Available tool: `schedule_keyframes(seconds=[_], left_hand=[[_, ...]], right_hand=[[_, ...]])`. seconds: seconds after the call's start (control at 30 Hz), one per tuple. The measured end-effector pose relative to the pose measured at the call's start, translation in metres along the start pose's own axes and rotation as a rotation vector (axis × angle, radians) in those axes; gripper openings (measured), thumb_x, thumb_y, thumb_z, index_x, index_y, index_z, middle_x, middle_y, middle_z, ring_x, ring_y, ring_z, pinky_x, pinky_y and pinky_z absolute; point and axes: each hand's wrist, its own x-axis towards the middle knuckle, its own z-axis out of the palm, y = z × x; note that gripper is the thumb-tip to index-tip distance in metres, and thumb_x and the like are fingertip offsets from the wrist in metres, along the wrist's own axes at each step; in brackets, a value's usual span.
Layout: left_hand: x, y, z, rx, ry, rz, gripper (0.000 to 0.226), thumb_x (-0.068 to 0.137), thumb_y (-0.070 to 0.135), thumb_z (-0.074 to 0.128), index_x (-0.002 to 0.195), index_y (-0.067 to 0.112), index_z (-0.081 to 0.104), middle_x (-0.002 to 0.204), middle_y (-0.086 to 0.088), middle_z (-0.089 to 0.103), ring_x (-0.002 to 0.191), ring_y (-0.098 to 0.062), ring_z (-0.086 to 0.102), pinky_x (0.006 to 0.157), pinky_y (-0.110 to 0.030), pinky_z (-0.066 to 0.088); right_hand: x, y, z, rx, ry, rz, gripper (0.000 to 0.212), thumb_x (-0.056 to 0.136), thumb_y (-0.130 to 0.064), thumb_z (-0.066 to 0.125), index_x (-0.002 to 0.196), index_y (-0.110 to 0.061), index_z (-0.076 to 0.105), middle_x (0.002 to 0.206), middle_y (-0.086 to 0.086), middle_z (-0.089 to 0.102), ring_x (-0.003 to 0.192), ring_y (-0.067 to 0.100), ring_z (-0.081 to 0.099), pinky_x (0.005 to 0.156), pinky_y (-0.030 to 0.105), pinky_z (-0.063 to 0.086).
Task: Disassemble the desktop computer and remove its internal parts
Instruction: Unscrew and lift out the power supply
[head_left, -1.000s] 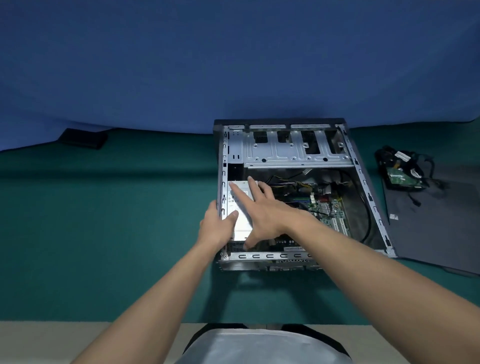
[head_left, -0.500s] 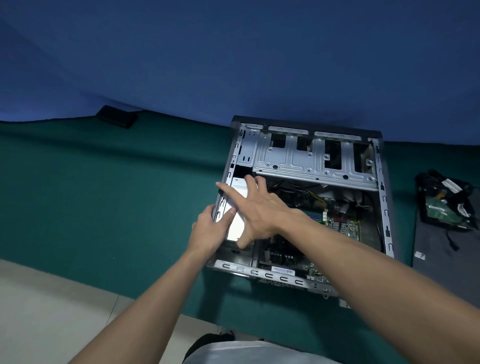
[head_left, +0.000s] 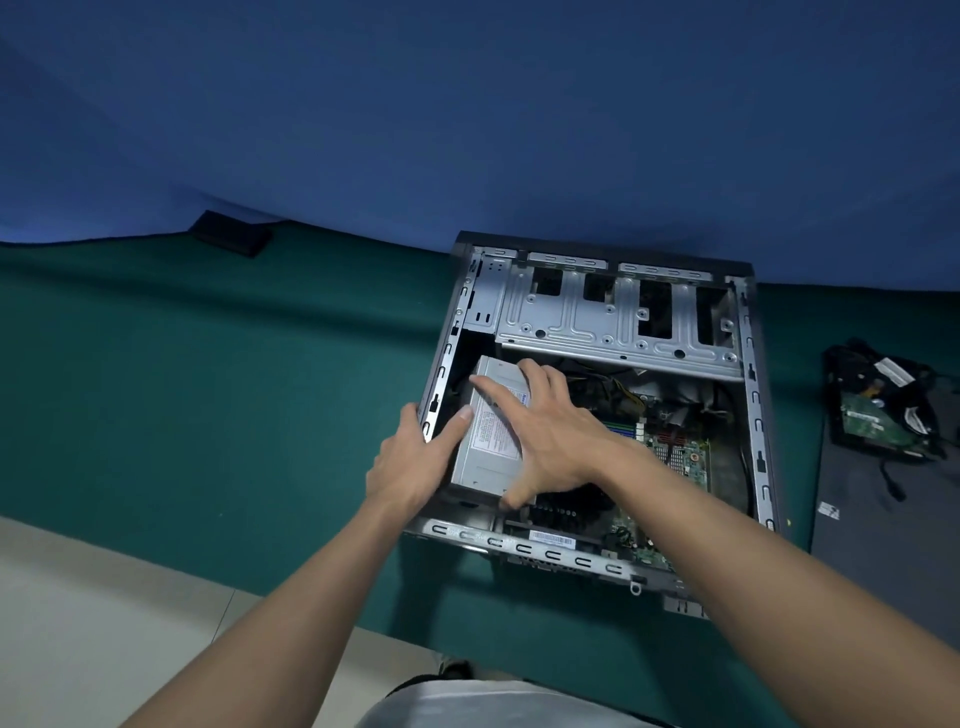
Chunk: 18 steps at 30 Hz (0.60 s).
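The left hand (head_left: 415, 462) clasped the computer case (head_left: 550, 553) by its left wall, thumb against the power supply (head_left: 488, 441). The right hand (head_left: 550, 436) spanned that unit with fingers wide and thumb hooked at its near edge. It sat tilted in the case's left bay, apparently mid-extraction. Next it probably needed lifting clear, minding the cables (head_left: 618, 389) under the drive cage (head_left: 613, 322).

the case (head_left: 618, 332) is bare stamped metal, dull silver. inside it, the power supply (head_left: 478, 467) is matt grey metal with a paper label (head_left: 493, 431). under the case, matt green cloth covers the worktop (head_left: 260, 389).
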Motion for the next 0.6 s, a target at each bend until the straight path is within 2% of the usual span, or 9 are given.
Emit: schedule_keyframes(seconds=[0.07, 0.13, 0.2, 0.23, 0.3, 0.4, 0.5, 0.6], left_hand=[[0.000, 0.000, 0.001, 0.046, 0.021, 0.004, 0.106, 0.057, 0.098, 0.031, 0.138, 0.031, 0.035, 0.135, 0.000, 0.056, 0.120, -0.030, 0.054, 0.100, -0.052, 0.040], [-0.001, 0.001, 0.002, 0.081, 0.029, -0.014, 0.111, 0.052, 0.100, 0.031, 0.139, 0.032, 0.032, 0.135, -0.002, 0.056, 0.120, -0.032, 0.053, 0.099, -0.051, 0.039], [-0.002, 0.003, 0.002, 0.101, 0.032, -0.029, 0.120, 0.045, 0.103, 0.032, 0.142, 0.032, 0.028, 0.136, -0.004, 0.055, 0.122, -0.032, 0.052, 0.097, -0.050, 0.038], [-0.002, 0.004, 0.003, 0.120, 0.039, -0.034, 0.124, 0.042, 0.105, 0.031, 0.143, 0.032, 0.026, 0.136, -0.004, 0.055, 0.122, -0.032, 0.053, 0.095, -0.049, 0.038], [-0.002, 0.005, 0.004, 0.164, 0.059, -0.034, 0.128, 0.038, 0.107, 0.027, 0.141, 0.031, 0.027, 0.133, -0.003, 0.057, 0.119, -0.031, 0.055, 0.091, -0.047, 0.039], [0.000, 0.003, 0.004, 0.193, 0.065, -0.016, 0.122, 0.043, 0.106, 0.025, 0.138, 0.029, 0.029, 0.130, -0.004, 0.059, 0.116, -0.031, 0.057, 0.089, -0.046, 0.041], [0.002, 0.001, 0.005, 0.199, 0.064, -0.007, 0.117, 0.050, 0.103, 0.030, 0.139, 0.028, 0.028, 0.132, -0.005, 0.058, 0.116, -0.031, 0.057, 0.087, -0.045, 0.040], [0.000, -0.001, 0.005, 0.201, 0.068, 0.009, 0.113, 0.053, 0.101, 0.033, 0.138, 0.027, 0.029, 0.132, -0.006, 0.058, 0.116, -0.031, 0.057, 0.086, -0.045, 0.041]], right_hand=[[-0.001, 0.002, -0.005, 0.084, -0.043, 0.019, 0.128, 0.051, -0.052, 0.082, 0.140, -0.055, -0.009, 0.150, -0.007, -0.016, 0.139, 0.019, -0.017, 0.102, 0.057, 0.033], [0.000, 0.001, -0.013, 0.317, -0.034, 0.073, 0.096, 0.066, -0.055, 0.072, 0.142, -0.055, 0.012, 0.155, -0.001, -0.004, 0.142, 0.021, -0.012, 0.108, 0.058, 0.023], [0.005, -0.007, -0.015, 0.560, 0.105, 0.199, 0.062, 0.083, -0.052, 0.058, 0.139, -0.046, 0.033, 0.151, 0.003, 0.015, 0.142, 0.025, 0.002, 0.110, 0.053, 0.020], [0.009, -0.012, -0.015, 0.655, 0.194, 0.293, 0.056, 0.087, -0.052, 0.054, 0.139, -0.040, 0.036, 0.147, 0.004, 0.021, 0.140, 0.025, 0.008, 0.110, 0.050, 0.021], [0.017, -0.024, -0.011, 0.761, 0.323, 0.517, 0.067, 0.085, -0.056, 0.057, 0.142, -0.027, 0.033, 0.142, 0.007, 0.023, 0.134, 0.028, 0.014, 0.106, 0.046, 0.027], [0.022, -0.040, -0.007, 0.796, 0.329, 0.830, 0.086, 0.070, -0.054, 0.072, 0.135, -0.019, 0.028, 0.135, 0.013, 0.024, 0.125, 0.035, 0.025, 0.095, 0.049, 0.036], [0.030, -0.048, -0.006, 0.966, 0.320, 0.926, 0.093, 0.062, -0.041, 0.083, 0.131, -0.025, 0.022, 0.127, 0.016, 0.031, 0.114, 0.040, 0.042, 0.093, 0.050, 0.045], [0.033, -0.054, -0.002, 0.988, 0.320, 0.936, 0.097, 0.060, -0.036, 0.085, 0.128, -0.029, 0.017, 0.117, 0.017, 0.041, 0.101, 0.038, 0.054, 0.086, 0.048, 0.052]])
